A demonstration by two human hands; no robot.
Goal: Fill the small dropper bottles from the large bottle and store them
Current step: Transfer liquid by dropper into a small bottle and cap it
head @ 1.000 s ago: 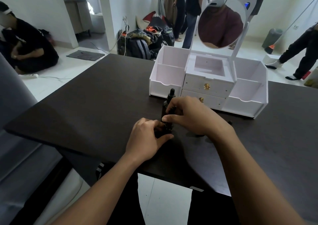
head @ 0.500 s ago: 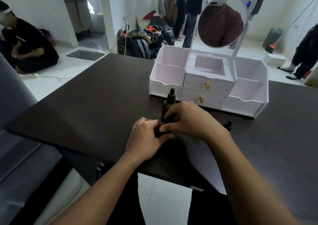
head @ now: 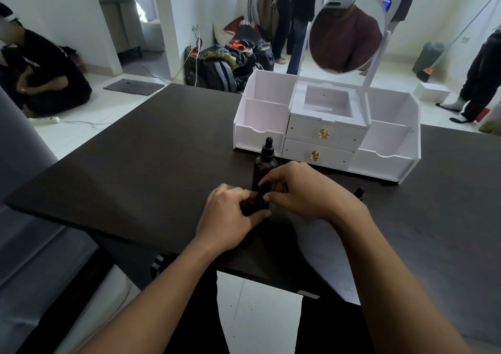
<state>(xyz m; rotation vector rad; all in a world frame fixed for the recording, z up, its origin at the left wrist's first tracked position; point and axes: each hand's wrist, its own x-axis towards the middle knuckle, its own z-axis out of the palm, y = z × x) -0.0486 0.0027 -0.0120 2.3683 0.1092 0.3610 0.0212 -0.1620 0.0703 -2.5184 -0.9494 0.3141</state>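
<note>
A large dark dropper bottle (head: 264, 164) stands upright on the dark table (head: 135, 177), just behind my hands. My left hand (head: 230, 215) grips the body of a small dark dropper bottle (head: 254, 206) that sits on the table. My right hand (head: 301, 191) pinches that small bottle's dropper cap (head: 262, 191) between thumb and fingers. Another small dark bottle (head: 359, 192) peeks out past my right wrist, mostly hidden. A white organizer (head: 328, 134) with open side compartments, two drawers and a round mirror stands behind.
The organizer fills the table's far middle. The table's near edge runs just below my wrists, with a grey sofa (head: 21, 218) at the left. Several people sit or stand on the floor beyond the table, beside a pile of bags (head: 225, 61).
My right hand has shifted slightly on the small bottle's cap; both hands stay on the small bottle. A person at the far right has walked further into view.
</note>
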